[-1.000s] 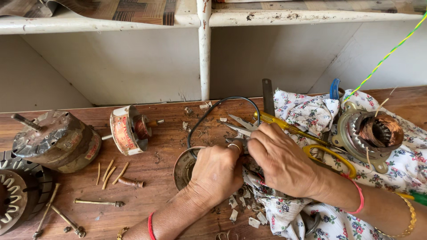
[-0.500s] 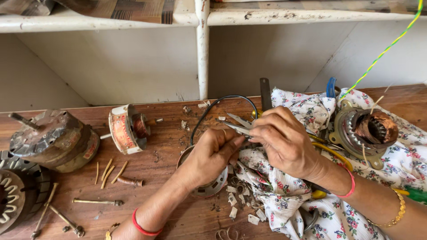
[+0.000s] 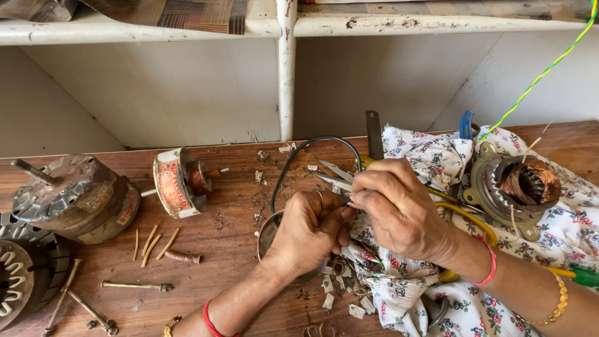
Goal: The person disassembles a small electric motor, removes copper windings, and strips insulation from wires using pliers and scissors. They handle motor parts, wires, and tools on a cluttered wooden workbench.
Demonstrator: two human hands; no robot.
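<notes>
Hands number two: the left hand and right hand meet over one round metal cap on the wooden table. Both sets of fingers are curled and pressed together, pinching something too small to tell, right above the cap's right edge. Two motor housings lie at left, one copper-wound stator on floral cloth, three bolts.

Bright even daylight, soft shadows, sharp
</notes>
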